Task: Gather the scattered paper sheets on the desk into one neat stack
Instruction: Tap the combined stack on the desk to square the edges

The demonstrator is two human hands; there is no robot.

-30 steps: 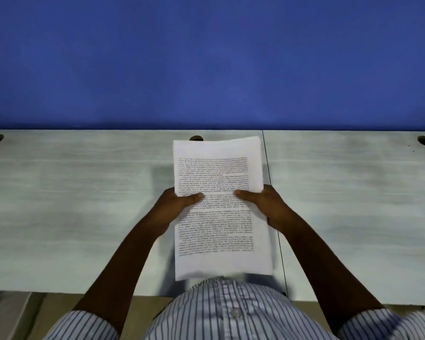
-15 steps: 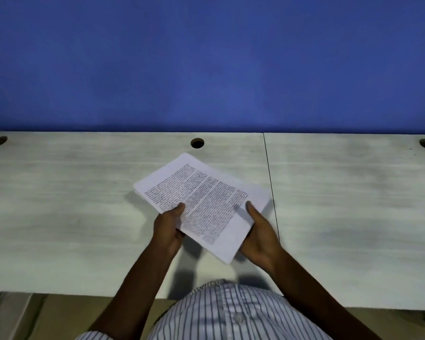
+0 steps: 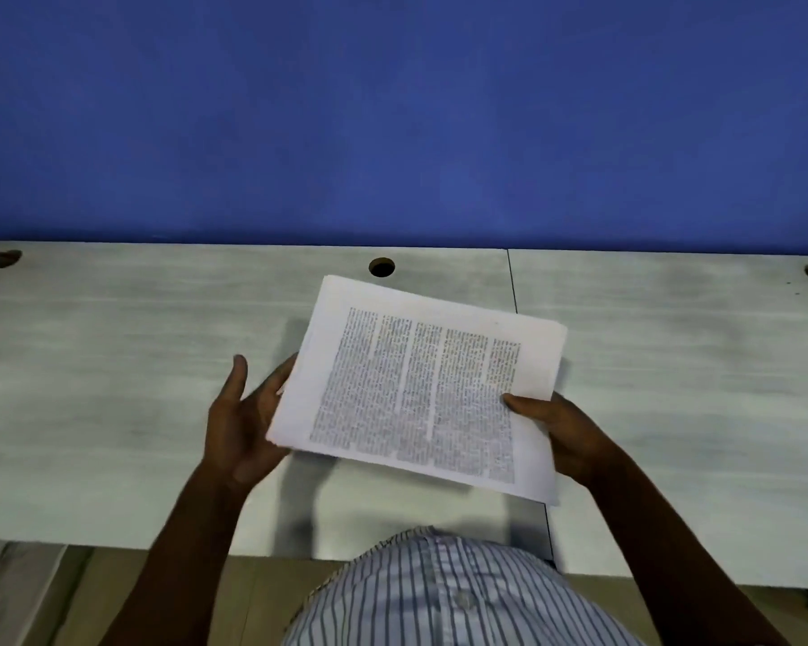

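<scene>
I am watching the top sheet of the paper stack [image 3: 421, 394], which is showing dense black print set in several blocks, turned sideways to my camera and lying at a tilt; the lines are smearing into grey bands, so I am making out no word, number or heading, and nothing else in view is carrying any lettering I can read

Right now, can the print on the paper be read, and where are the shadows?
Head view: the print on the paper stack is too blurred to read; soft shadows lie on the desk below the stack; no glare shows.
</scene>
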